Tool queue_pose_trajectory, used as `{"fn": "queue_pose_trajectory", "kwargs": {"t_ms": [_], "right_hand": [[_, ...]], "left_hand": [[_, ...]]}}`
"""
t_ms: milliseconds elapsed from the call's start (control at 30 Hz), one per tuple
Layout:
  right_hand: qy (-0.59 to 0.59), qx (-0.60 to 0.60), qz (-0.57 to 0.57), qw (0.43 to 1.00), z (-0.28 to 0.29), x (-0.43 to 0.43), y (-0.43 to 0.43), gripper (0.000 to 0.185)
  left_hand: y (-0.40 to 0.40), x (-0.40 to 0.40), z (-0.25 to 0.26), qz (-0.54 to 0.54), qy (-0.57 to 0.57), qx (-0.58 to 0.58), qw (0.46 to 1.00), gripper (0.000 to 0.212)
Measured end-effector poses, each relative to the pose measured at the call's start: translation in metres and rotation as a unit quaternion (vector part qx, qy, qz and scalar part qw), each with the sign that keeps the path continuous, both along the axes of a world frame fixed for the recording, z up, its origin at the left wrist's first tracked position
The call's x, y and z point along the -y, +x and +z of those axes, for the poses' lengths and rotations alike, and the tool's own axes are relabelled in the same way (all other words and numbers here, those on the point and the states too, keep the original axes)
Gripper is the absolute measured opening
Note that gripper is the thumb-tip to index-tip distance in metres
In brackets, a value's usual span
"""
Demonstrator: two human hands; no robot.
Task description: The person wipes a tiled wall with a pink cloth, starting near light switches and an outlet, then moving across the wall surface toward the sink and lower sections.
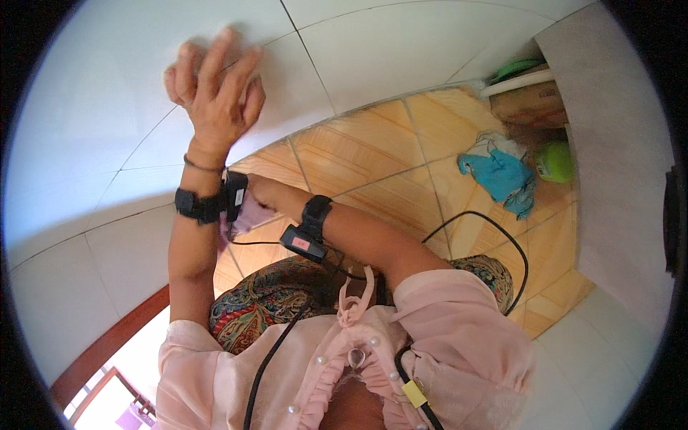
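Observation:
My left hand (220,88) is raised at the upper left, fingers spread and bent, with nothing in it. Its fingertips are at the white tiled wall (371,59); firm contact is hard to judge. My right arm crosses in front of my body, and my right hand (257,189) is partly hidden behind the left wrist. A crumpled light purple cloth (251,215) is in that hand, low by the wall. Each wrist wears a black strap with a small box, and a black cable links the two.
Wood-patterned floor tiles (365,145) lie before me. To the right are a blue and white cloth (497,174), a green container (554,162) and a brown box (529,105) beside a pale panel (607,134). A black cable (524,252) loops at my right. A brown-framed opening (115,336) is at lower left.

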State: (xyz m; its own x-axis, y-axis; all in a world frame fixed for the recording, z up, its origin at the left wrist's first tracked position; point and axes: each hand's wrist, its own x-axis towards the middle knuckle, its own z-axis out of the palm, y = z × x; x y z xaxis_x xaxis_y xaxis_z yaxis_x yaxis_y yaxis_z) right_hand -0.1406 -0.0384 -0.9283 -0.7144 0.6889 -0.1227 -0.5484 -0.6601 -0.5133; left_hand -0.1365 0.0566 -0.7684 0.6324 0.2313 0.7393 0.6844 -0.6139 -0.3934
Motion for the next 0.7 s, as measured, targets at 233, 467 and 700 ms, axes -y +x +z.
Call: {"fn": "queue_pose_trajectory", "kwargs": {"t_ms": [233, 467, 700], "right_hand": [[0.027, -0.128, -0.044, 0.990, -0.055, -0.026, 0.075, 0.026], [-0.113, 0.092, 0.070, 0.987, -0.022, -0.005, 0.122, 0.031], [-0.036, 0.333, -0.168, 0.927, -0.019, -0.020, 0.182, 0.037]], "left_hand": [[-0.054, 0.083, -0.099, -0.107, -0.648, 0.084, 0.750, 0.062], [-0.079, 0.107, -0.183, -0.032, -0.679, 0.396, 0.618, 0.039], [-0.204, 0.056, -0.215, 0.053, -0.501, 0.788, 0.354, 0.027]]}}
